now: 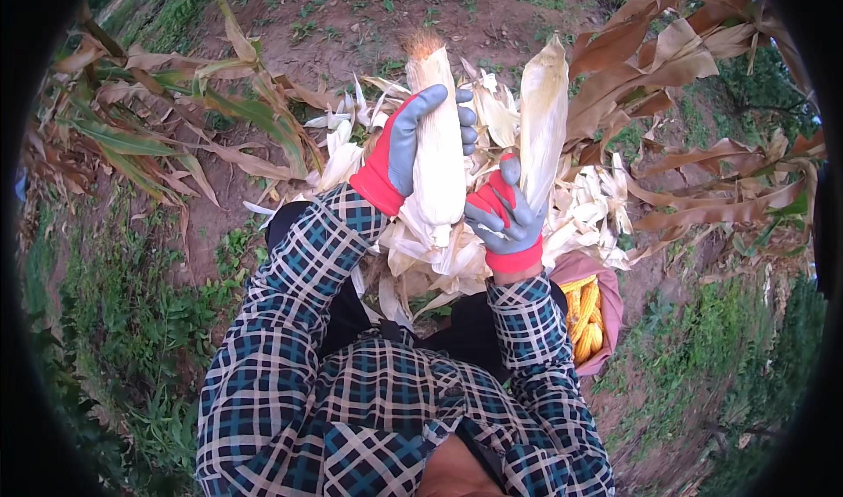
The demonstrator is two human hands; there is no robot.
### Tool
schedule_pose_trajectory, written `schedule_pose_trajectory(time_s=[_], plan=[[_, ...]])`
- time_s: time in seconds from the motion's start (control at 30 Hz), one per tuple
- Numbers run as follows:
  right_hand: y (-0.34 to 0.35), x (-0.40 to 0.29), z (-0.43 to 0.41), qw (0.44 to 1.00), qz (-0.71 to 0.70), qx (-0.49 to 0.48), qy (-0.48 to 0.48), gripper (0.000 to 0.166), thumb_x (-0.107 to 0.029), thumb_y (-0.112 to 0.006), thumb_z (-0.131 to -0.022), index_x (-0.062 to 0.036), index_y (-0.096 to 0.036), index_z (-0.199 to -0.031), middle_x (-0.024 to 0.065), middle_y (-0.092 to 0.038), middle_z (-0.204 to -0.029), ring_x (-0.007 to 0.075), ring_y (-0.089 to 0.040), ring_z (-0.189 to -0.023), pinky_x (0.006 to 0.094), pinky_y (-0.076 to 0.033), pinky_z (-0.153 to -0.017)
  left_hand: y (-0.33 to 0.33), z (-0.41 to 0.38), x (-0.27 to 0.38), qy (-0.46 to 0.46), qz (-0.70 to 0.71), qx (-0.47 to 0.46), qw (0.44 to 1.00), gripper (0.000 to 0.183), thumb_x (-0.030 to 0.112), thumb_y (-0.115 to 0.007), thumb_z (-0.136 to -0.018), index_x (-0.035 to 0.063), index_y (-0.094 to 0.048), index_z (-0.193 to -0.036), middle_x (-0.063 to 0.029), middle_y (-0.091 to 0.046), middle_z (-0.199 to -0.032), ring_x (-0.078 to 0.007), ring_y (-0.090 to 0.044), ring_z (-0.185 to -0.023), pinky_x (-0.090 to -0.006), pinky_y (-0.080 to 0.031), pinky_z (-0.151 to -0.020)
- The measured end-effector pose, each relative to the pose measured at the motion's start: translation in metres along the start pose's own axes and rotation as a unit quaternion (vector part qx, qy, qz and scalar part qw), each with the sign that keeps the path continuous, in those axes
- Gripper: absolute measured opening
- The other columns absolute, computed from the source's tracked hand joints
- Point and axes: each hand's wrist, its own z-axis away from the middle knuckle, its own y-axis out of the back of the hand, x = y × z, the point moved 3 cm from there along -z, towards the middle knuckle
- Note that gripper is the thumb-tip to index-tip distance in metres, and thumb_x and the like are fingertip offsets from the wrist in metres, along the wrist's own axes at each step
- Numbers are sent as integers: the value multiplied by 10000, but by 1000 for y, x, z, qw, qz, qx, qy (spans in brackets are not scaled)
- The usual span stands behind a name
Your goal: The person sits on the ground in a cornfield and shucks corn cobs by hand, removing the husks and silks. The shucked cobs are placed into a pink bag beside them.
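My left hand [415, 144], in a red and grey work glove, grips an ear of corn in pale husk [438, 161]. The ear stands lengthwise before me, its brown silk at the far end and its stub towards me. My right hand [507, 210], gloved alike, is closed around the lower part of a loose dry husk leaf [545, 115] that points away from me. Its fingers are close to the ear's near end; whether they touch it I cannot tell. Beneath both hands lies a heap of stripped corn husks [586, 210].
An open reddish sack [612, 312] holding bare yellow corn cobs [585, 312] stands beside my right forearm. Dry corn plants rise at the left [250, 108] and right [632, 69]. Bare soil [316, 16] and low green weeds [158, 339] surround me.
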Motion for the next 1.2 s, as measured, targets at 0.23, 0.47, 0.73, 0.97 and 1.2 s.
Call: schedule_pose_trajectory(time_s=[0.23,0.47,0.73,0.97,1.2], plan=[[22,-28,6,733,592,334,11,433,-365,-533,-958,34,-586,-1118,67,-646,-882,170,-647,-782,269,-495,-690,6,0,46,-137,-18,55,989,694,587,-537,-871,-38,-510,-1170,-103,-617,-883,-223,-611,-781,-353,-534,-740],[37,-8,19,523,820,222,-68,415,-322,-590,-913,-46,-570,-1223,162,-661,-1080,233,-649,-992,323,-490,-839,13,4,60,-155,-30,66,985,788,695,-433,-864,-31,-513,-1159,-109,-628,-879,-217,-621,-759,-353,-546,-708],[5,37,-7,815,499,237,-175,461,-351,-541,-959,-18,-480,-1273,90,-632,-1030,141,-636,-817,252,-518,-687,15,-1,26,-149,-107,72,980,687,664,-354,-914,32,-518,-1128,-122,-643,-886,-213,-647,-763,-341,-552,-707],[20,33,3,889,349,226,-192,410,-390,-603,-916,-59,-536,-1148,48,-664,-848,67,-570,-579,177,-389,-465,19,-6,8,-106,-40,64,991,462,431,-364,-1009,43,-549,-1181,-74,-641,-1044,-167,-630,-909,-329,-522,-815],[33,28,7,920,301,210,-137,552,-473,-520,-926,42,-589,-1114,107,-663,-800,81,-482,-457,188,-319,-374,10,1,-8,-49,-104,0,993,494,449,-492,-966,51,-483,-1259,-42,-590,-1102,-129,-590,-969,-316,-505,-855]])
